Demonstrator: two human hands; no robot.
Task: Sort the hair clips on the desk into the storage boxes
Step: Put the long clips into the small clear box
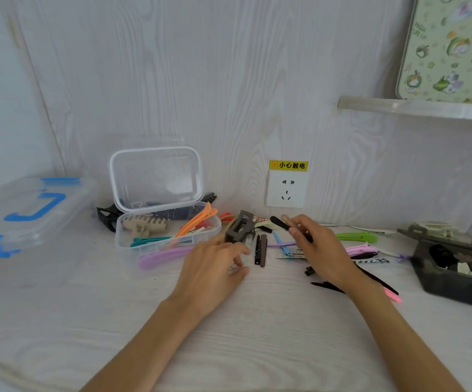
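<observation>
- a slim black clip [281, 222] is pinched in the right hand [318, 247], fingers curled round it, raised just off the desk [229, 335]
- the left hand [213, 267] is laid loosely open, nothing held as far as can be told, fingertips next to the dark claw clip [239, 226]
- the clip could probably get dropped into the pile of loose clips under the right hand, since it's held near one end only
- the clear box [167, 227] beyond the left hand is crowded, so the orange clip [198, 220] on its rim might get knocked off
- the dark box [455, 264] is seen right of the right hand
- the held clip looks matte, narrow, rounded at the tip

Probably a home: desk [229, 321], wall socket [286, 189].
</observation>
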